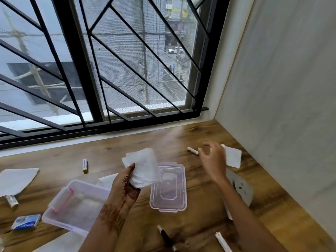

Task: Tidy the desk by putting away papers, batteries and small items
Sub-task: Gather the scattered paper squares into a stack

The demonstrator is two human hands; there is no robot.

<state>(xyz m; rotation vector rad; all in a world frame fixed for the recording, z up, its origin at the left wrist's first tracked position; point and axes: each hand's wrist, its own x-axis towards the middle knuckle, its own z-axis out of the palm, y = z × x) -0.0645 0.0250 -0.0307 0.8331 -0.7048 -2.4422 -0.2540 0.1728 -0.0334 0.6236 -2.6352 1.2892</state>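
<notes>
My left hand [125,184] grips a crumpled white paper [143,168] above the middle of the wooden desk [190,222]. My right hand [212,159] hovers open at the far right, fingers spread, just beside a white battery [193,151] and in front of another white paper [233,157]. A clear plastic box [76,204] with a pink-tinted item inside sits under my left forearm. Its clear lid [169,188] lies flat to the right. A second battery [85,165] lies far left of centre, and a third [11,200] at the left edge.
A white paper [16,179] lies at the left, a small blue-and-white packet [26,221] near the front left. A black pen [166,238] and a white pen [222,241] lie at the front. A grey socket plate [241,188] lies under my right forearm. Window grille behind, wall at right.
</notes>
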